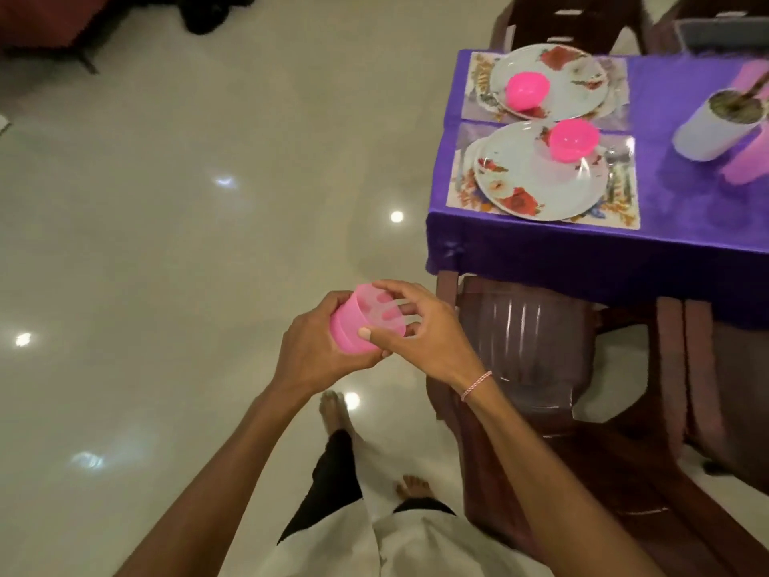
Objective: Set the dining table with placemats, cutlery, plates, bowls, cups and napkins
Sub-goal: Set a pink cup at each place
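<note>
Our left hand (pixel 308 347) and right hand (pixel 420 335) both clasp the translucent pink plastic cups (pixel 353 326) (nested, it seems) over open glossy floor (pixel 166 243), short of the near edge of the purple-clothed counter (pixel 541 260).

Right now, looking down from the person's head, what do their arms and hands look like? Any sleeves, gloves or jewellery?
Both the left forearm and the right forearm are bare, with no sleeves in view. The left hand and right hand wear no gloves, and no rings show. One thin braided bracelet, pink and white thread, circles the right wrist.
</note>
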The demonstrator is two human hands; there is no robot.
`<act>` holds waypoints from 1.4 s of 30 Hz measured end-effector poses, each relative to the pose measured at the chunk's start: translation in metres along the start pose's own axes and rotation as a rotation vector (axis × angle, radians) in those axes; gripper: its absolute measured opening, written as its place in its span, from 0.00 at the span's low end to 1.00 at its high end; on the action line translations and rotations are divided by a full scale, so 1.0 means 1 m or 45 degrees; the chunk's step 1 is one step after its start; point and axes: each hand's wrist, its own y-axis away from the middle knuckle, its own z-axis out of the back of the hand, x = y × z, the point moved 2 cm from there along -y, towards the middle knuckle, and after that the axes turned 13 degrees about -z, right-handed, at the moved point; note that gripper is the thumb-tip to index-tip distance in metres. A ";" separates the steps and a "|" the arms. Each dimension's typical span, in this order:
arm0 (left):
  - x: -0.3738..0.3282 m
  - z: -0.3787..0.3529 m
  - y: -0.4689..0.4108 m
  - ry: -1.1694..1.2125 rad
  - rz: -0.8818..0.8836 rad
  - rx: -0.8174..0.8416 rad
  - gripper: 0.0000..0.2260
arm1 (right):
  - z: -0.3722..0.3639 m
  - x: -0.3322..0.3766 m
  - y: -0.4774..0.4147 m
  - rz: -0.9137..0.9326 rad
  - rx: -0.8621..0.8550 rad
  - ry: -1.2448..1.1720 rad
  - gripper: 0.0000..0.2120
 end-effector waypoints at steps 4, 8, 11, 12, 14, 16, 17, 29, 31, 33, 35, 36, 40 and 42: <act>0.039 0.018 -0.083 0.028 -0.165 0.094 0.42 | -0.006 0.016 -0.061 -0.091 -0.193 -0.103 0.35; 0.073 0.043 -0.166 0.055 -0.275 0.202 0.40 | -0.022 0.043 -0.123 -0.163 -0.406 -0.196 0.38; 0.084 0.052 -0.227 0.090 -0.361 0.289 0.39 | -0.020 0.060 -0.167 -0.198 -0.576 -0.298 0.36; 0.086 0.051 -0.250 0.087 -0.397 0.335 0.39 | -0.015 0.066 -0.179 -0.215 -0.634 -0.326 0.35; 0.080 0.045 -0.288 0.095 -0.462 0.422 0.39 | -0.003 0.076 -0.196 -0.232 -0.734 -0.391 0.34; 0.067 0.031 -0.332 0.121 -0.534 0.518 0.39 | 0.018 0.078 -0.213 -0.240 -0.876 -0.496 0.33; 0.059 0.021 -0.354 0.127 -0.580 0.563 0.38 | 0.031 0.078 -0.222 -0.242 -0.942 -0.540 0.33; -0.047 -0.099 -0.581 0.075 -0.983 0.906 0.42 | 0.217 0.076 -0.322 -0.284 -1.471 -0.702 0.29; -0.065 -0.123 -0.611 0.074 -1.037 0.960 0.45 | 0.247 0.078 -0.330 -0.289 -1.548 -0.724 0.29; -0.085 -0.144 -0.631 0.070 -1.111 1.019 0.46 | 0.273 0.080 -0.331 -0.282 -1.636 -0.784 0.29; -0.105 -0.167 -0.648 0.077 -1.173 1.085 0.44 | 0.295 0.080 -0.325 -0.264 -1.743 -0.838 0.30; -0.114 -0.178 -0.655 0.086 -1.182 1.125 0.43 | 0.305 0.080 -0.321 -0.265 -1.806 -0.853 0.31; -0.145 -0.229 -0.683 0.207 -1.199 1.269 0.36 | 0.343 0.076 -0.299 -0.265 -2.176 -0.857 0.34; -0.156 -0.256 -0.697 0.276 -1.175 1.373 0.37 | 0.366 0.068 -0.294 -0.382 -2.412 -0.738 0.37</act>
